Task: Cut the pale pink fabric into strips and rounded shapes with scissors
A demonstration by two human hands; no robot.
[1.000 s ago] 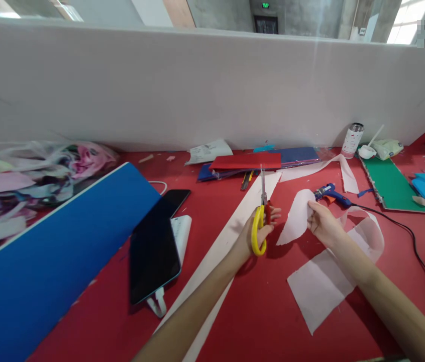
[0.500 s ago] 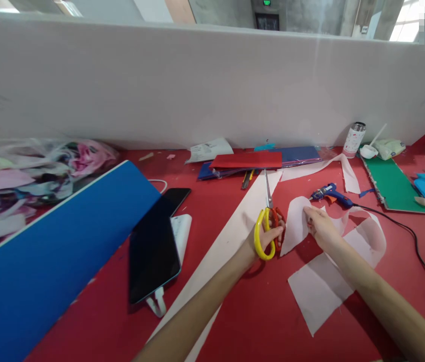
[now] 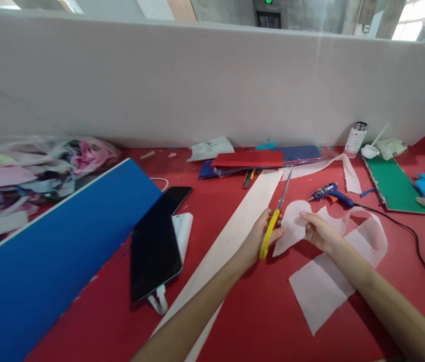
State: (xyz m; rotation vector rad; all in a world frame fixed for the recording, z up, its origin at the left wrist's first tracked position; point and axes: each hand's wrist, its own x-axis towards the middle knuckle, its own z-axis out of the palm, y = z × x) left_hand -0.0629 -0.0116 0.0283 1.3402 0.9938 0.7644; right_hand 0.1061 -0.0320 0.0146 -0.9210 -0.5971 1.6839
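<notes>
Head view: the left hand [image 3: 262, 231] curls around yellow-handled scissors [image 3: 272, 232], blades pointing away. The right hand [image 3: 320, 232], fingers nearly closed, pinches a pale pink piece [image 3: 291, 221] between the two hands. Beyond the right hand lies a blue glue gun [image 3: 333, 192]; left of the left hand, a black tablet [image 3: 155, 257].

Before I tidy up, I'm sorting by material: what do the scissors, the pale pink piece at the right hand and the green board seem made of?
Scissors: blades likely steel, grey and shiny; yellow handle probably plastic, smooth and bright. Pale pink piece: likely thin fabric, matte and softly curved, though possibly paper. Green board: perhaps card or foam board, flat with a rough, pale edge.
</notes>
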